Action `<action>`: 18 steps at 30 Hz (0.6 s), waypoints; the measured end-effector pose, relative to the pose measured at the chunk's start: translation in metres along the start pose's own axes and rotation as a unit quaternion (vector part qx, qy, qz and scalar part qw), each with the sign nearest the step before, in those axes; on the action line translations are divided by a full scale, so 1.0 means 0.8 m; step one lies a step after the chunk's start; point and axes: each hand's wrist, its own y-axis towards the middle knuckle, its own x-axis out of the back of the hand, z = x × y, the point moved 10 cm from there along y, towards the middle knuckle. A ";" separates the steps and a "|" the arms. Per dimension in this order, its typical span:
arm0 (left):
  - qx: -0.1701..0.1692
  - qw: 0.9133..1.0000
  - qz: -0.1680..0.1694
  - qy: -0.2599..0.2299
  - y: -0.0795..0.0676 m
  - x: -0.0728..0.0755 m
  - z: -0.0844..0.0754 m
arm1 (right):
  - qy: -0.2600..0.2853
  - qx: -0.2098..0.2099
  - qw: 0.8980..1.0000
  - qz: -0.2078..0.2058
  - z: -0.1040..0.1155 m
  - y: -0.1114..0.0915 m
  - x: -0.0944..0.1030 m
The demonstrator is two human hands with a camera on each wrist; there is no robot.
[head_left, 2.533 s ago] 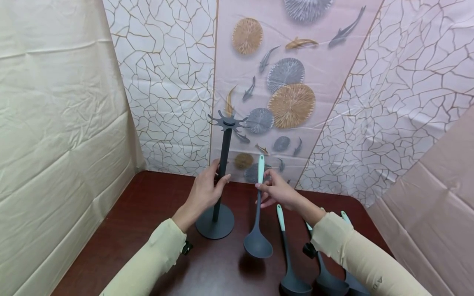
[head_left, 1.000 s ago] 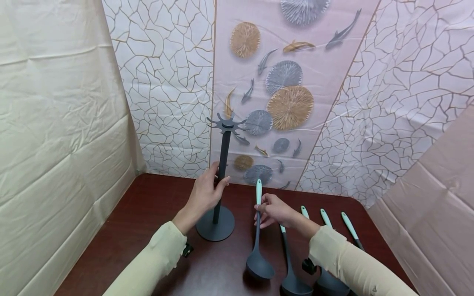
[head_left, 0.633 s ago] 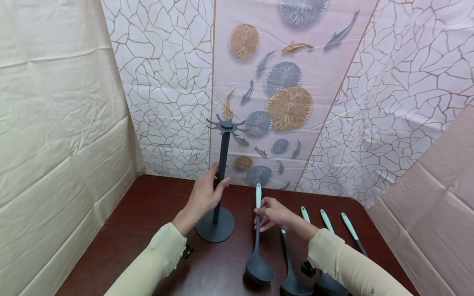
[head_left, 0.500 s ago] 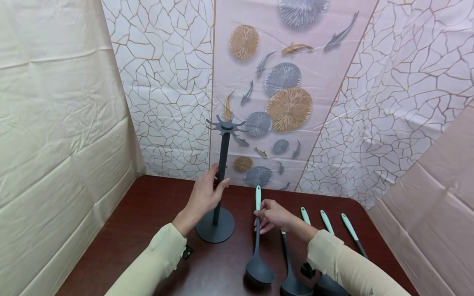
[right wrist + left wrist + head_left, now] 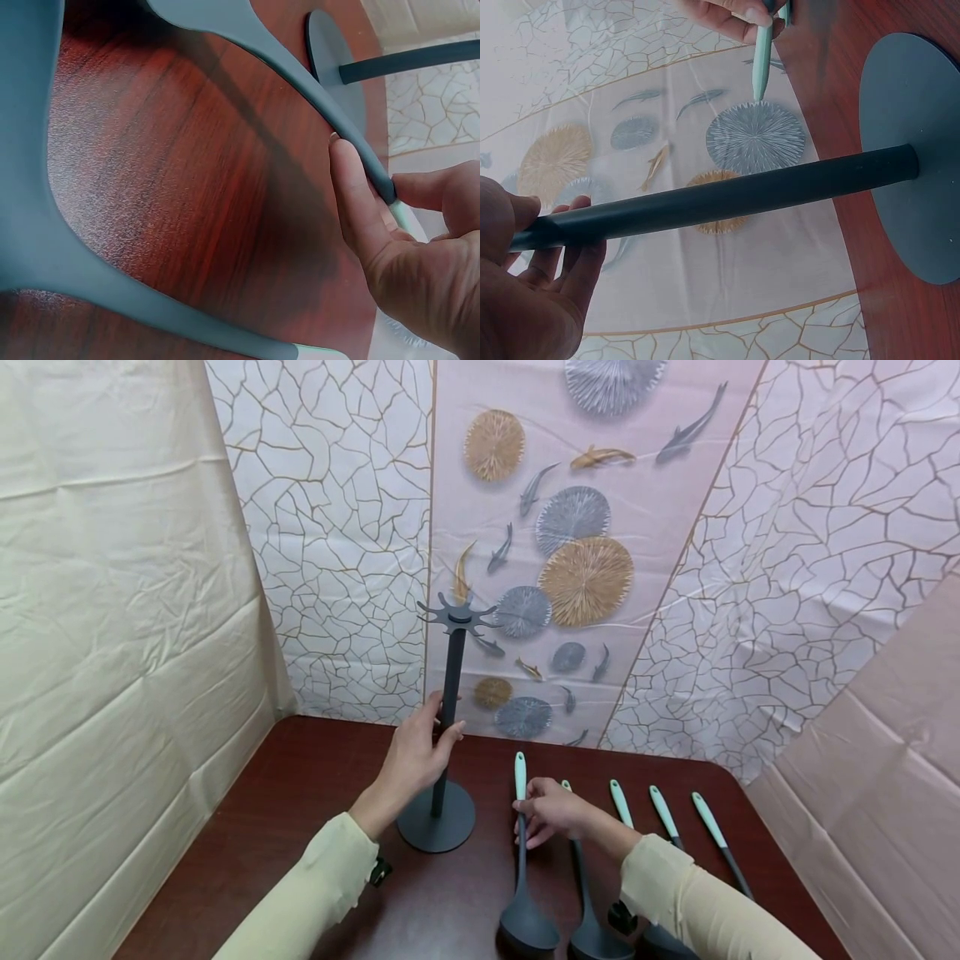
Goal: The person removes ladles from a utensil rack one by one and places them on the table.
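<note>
My left hand (image 5: 414, 753) grips the upright pole of a dark grey utensil stand (image 5: 452, 672), which has a round base and a star-shaped ring of hooks on top. In the left wrist view the fingers (image 5: 577, 281) curl round the pole (image 5: 705, 204). My right hand (image 5: 555, 812) pinches a ladle (image 5: 522, 868) where its mint-green handle meets the grey shaft. The ladle leans with its bowl low over the table and its handle end up. In the right wrist view, thumb and fingers close on the ladle's neck (image 5: 330, 105), and its shadow falls on the wood.
Just right of the held ladle lies another ladle (image 5: 585, 910). Further right are more mint-handled utensils (image 5: 663, 810), partly hidden by the right sleeve (image 5: 675, 885). The dark red table (image 5: 300, 827) ends at a patterned cloth backdrop (image 5: 360, 568), with cream cloth on both sides.
The right hand has lowered the ladle toward the table and slightly toward me, away from the height of the pole's middle. The left hand keeps its grip on the stand.
</note>
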 end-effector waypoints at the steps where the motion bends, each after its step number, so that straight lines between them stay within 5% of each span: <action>1: 0.000 1.000 0.000 -0.001 0.000 0.000 0.000 | 0.001 0.000 1.000 -0.001 -0.001 0.000 0.000; 18: 0.006 1.000 0.001 0.001 0.000 0.000 0.000 | 0.002 -0.038 0.999 -0.004 -0.022 0.000 -0.004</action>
